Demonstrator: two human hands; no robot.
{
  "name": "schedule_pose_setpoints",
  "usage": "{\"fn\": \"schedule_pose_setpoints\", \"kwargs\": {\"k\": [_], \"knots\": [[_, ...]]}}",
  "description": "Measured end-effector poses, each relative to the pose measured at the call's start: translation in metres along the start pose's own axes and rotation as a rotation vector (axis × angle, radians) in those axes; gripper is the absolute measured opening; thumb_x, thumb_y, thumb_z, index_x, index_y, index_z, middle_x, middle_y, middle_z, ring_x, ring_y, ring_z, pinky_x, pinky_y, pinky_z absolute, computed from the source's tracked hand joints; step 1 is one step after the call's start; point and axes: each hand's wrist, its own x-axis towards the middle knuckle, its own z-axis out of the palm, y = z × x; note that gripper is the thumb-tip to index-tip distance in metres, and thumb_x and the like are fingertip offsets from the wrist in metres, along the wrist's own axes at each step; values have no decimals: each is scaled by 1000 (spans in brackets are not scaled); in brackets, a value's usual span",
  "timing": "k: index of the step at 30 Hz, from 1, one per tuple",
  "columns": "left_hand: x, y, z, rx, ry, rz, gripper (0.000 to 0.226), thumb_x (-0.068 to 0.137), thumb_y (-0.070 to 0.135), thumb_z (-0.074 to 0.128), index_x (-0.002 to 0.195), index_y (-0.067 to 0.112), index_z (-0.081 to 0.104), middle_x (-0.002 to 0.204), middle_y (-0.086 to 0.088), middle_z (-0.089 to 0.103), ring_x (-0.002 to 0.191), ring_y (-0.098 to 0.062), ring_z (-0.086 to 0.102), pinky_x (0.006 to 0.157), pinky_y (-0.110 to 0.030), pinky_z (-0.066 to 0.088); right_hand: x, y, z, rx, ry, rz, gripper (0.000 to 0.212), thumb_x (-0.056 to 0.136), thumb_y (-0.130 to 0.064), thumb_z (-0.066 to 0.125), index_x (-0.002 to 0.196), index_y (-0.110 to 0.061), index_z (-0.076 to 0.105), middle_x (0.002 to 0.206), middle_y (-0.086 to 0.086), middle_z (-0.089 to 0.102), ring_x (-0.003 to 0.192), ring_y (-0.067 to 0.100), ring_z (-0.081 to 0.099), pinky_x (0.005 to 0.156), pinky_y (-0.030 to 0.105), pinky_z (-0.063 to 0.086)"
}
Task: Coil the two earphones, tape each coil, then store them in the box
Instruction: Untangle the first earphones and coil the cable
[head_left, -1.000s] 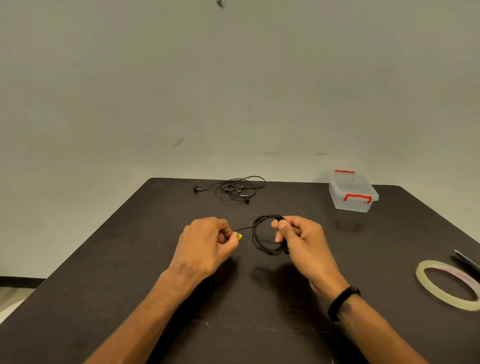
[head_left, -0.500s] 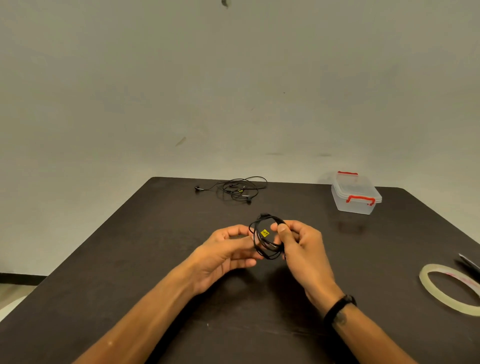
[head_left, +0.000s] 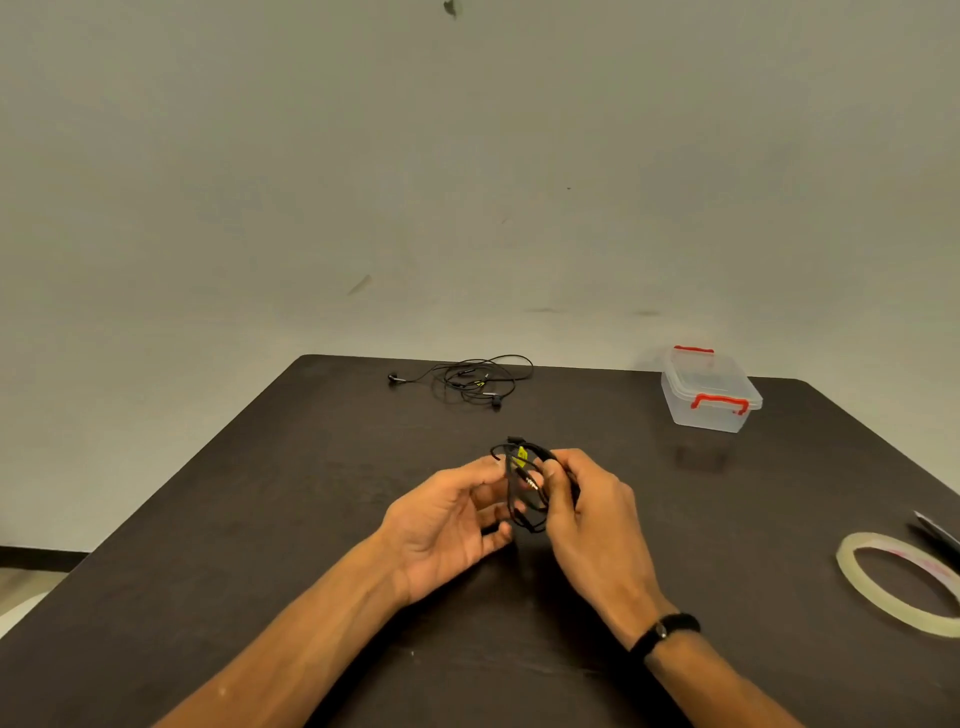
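A black earphone wound into a small coil (head_left: 524, 480), with a yellow tag and its metal plug showing, is held above the middle of the dark table (head_left: 260, 519). My right hand (head_left: 587, 514) pinches the coil's right side between thumb and fingers. My left hand (head_left: 452, 525) is palm up, fingers curled against the coil's left side and bottom. A second black earphone (head_left: 467, 382) lies loose and tangled at the table's far edge. A clear plastic box (head_left: 709, 389) with red latches stands shut at the far right. A roll of clear tape (head_left: 898, 582) lies flat at the right edge.
A dark flat object (head_left: 940, 535) pokes in at the right edge just behind the tape roll. A plain wall rises behind the table. The floor shows past the table's left edge.
My left hand, first pulling the plug end out to the left, has come in to the coil and turned palm up against it. The plug end now lies on the coil.
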Motion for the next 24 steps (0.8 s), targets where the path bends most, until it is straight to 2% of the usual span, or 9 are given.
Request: {"fn": "schedule_pose_setpoints", "kwargs": {"k": [2, 4, 6, 10, 14, 17, 20, 22, 24], "knots": [[4, 0, -5, 178, 97, 169, 9, 93, 11, 68, 94, 18, 73, 90, -3, 73, 74, -13, 61, 65, -24, 46, 0, -4, 0, 95, 14, 15, 20, 107, -22, 53, 99, -26, 71, 77, -12, 70, 71, 6, 65, 63, 30, 52], [8, -1, -14, 537, 253, 409, 11, 95, 12, 73, 88, 21, 75, 83, -1, 72, 73, -12, 61, 66, -23, 49, 0, -7, -1, 170, 8, 38, 22, 107, -20, 54, 95, -25, 71, 72, -8, 66, 63, 4, 59, 55, 18, 42], [11, -4, -17, 643, 308, 514, 9, 92, 15, 77, 87, 23, 78, 81, -2, 73, 73, -12, 62, 69, -26, 52, -1, -7, -1, 158, 5, 32, 22, 107, -21, 54, 95, -25, 71, 71, -7, 65, 62, 4, 57, 54, 15, 38], [8, -5, -9, 226, 102, 306, 9, 86, 12, 74, 95, 11, 73, 86, -8, 74, 70, -12, 66, 73, -32, 52, -1, -7, -1, 104, 33, 22, 19, 106, -19, 55, 98, -24, 72, 78, -14, 70, 75, 2, 65, 59, 16, 45], [2, -3, -3, 173, -60, 86, 29, 96, 14, 65, 123, 5, 71, 112, -14, 73, 93, -17, 69, 79, -31, 54, -1, -5, -1, 82, 19, 30, 19, 105, -16, 56, 101, -21, 73, 86, -14, 74, 83, 1, 68, 68, 22, 52], [-2, -2, 2, 153, -105, 45, 26, 96, 18, 56, 106, 13, 80, 106, -11, 74, 88, -16, 66, 77, -31, 46, -1, -5, -1, 71, -8, 50, 20, 106, -18, 54, 100, -23, 73, 85, -12, 73, 81, 3, 68, 70, 30, 53], [-1, 1, -1, 85, -173, 26, 30, 96, 30, 48, 95, 13, 73, 105, -9, 66, 91, -18, 60, 78, -34, 43, 2, -3, -2, 87, 6, 86, 21, 106, -19, 55, 98, -25, 73, 81, -13, 72, 78, 2, 68, 70, 32, 56], [1, 0, -1, 108, -172, 42, 27, 95, 41, 57, 95, 15, 66, 100, -4, 63, 91, -15, 58, 78, -34, 43, 4, -1, -3, 99, 17, 100, 20, 106, -19, 55, 98, -25, 73, 78, -12, 72, 76, 3, 69, 72, 37, 58], [3, -3, 3, 296, -83, 104, 24, 93, 43, 68, 93, 19, 69, 98, 3, 70, 90, -10, 62, 78, -32, 44, 5, 0, -3, 102, 20, 96, 20, 106, -19, 55, 98, -25, 73, 80, -13, 74, 78, 2, 70, 73, 37, 58]]}}
